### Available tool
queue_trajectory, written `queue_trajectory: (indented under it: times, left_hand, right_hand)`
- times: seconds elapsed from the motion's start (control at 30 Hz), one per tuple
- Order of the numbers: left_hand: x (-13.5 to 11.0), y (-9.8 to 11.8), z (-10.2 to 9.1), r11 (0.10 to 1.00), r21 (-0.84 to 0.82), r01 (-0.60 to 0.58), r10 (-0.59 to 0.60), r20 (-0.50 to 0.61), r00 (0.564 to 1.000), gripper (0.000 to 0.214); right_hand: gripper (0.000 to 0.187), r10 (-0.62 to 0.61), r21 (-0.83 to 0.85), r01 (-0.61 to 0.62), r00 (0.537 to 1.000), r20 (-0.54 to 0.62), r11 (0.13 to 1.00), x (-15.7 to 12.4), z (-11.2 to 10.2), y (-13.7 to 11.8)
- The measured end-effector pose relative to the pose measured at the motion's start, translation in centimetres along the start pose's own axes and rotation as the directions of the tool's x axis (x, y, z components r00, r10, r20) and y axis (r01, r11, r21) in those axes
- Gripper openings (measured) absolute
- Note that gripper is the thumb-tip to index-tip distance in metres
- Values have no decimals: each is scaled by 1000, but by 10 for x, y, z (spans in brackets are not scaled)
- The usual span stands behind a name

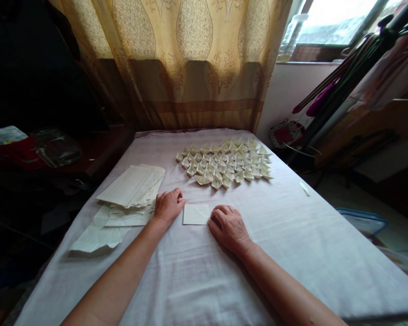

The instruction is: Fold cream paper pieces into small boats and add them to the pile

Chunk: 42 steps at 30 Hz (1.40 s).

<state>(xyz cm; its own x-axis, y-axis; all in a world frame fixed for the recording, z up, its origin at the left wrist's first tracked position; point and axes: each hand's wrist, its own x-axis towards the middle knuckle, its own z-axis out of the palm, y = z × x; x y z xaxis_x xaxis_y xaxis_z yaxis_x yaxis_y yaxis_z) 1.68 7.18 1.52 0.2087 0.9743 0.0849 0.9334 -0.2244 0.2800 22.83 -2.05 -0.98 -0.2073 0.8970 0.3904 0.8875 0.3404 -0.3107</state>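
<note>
A small folded rectangle of pale paper lies flat on the cloth between my hands. At its upper left corner is my left hand, fingers curled in and thumb beside the corner; what they hold, if anything, is hidden. My right hand is closed at the paper's right edge, its bent fingers and thumb on that edge. Just left of my left hand rests an uneven stack of paper sheets. Beyond both hands, many small folded paper pieces with pointed tips stand in close rows.
A white cloth covers the table. Near its right edge lies a small white scrap. One loose, creased sheet pokes out under the stack. A patterned curtain hangs behind; a glass jar stands on dark furniture at left.
</note>
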Motion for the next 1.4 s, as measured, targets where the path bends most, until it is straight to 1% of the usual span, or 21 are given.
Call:
queue_trajectory:
  times: [0.07,0.17,0.23,0.33,0.4,0.5,0.57,0.67,0.77,0.83,0.93,1.0,1.03,1.13,1.2,1.23,1.3,1.33,1.4]
  left_hand:
    - [-2,-1,-1,1000,-10,-23,23,11,1000,14]
    - [-11,-4,-4,995,-34,-95,96,35,995,20]
    - [-19,-5,-6,990,-48,-135,137,44,990,16]
    - [-30,-5,-7,988,-55,-142,144,40,989,10]
    - [-35,-3,-6,991,-55,-123,125,34,992,8]
    - [-40,1,-6,995,-56,-88,90,33,995,6]
    - [-43,4,-7,996,-55,-68,70,38,997,5]
    - [-49,8,-11,998,-56,-34,37,55,998,6]
    - [-51,10,-15,996,-85,12,-4,96,995,7]
    - [-51,10,-17,990,-126,60,-44,129,991,8]
    - [-50,10,-17,968,-209,136,-102,167,981,22]
    - [-51,10,-16,951,-264,160,-114,181,977,29]
    - [-53,11,-16,944,-287,159,-109,184,977,29]
    - [-62,10,-18,928,-355,111,-36,209,977,22]
    - [-69,8,-21,913,-407,37,67,238,969,20]
    - [-72,6,-23,905,-425,-19,135,244,960,20]
    - [-76,1,-26,889,-416,-191,296,206,933,31]
    - [-77,-1,-26,881,-382,-279,365,171,915,37]
    - [-76,-4,-23,858,-288,-424,470,109,876,36]
  right_hand:
    - [3,-5,3,5,1000,-18,1000,0,1,0]
    - [3,-30,4,31,998,-47,1000,-1,2,1]
    - [4,-52,-7,52,996,-69,999,-2,2,1]
    - [8,-110,-34,107,991,-82,994,-4,0,-2]
    - [10,-160,-38,158,985,-65,987,-6,-2,-7]
    - [13,-211,-23,211,977,-8,977,-6,-5,-17]
    - [17,-218,-24,219,975,41,975,-5,-7,-24]
    - [16,-212,-28,216,971,109,976,0,-7,-31]
    - [17,-218,-4,220,965,146,975,2,-5,-33]
    - [18,-217,6,218,967,137,976,2,-3,-35]
    - [21,-207,-15,209,975,76,978,1,-1,-36]
    - [21,-215,-25,216,976,32,976,0,0,-36]
    - [20,-220,-25,221,975,17,975,-1,0,-35]
    - [18,-222,1,222,975,2,975,-3,1,-30]
    - [20,-226,30,225,974,24,974,-7,1,-26]
    - [21,-232,46,231,972,35,972,-9,0,-24]
    - [22,-243,73,240,969,38,968,-13,0,-20]
    - [23,-245,82,243,969,24,967,-15,-1,-18]
    - [25,-247,99,246,969,-4,964,-17,-2,-16]
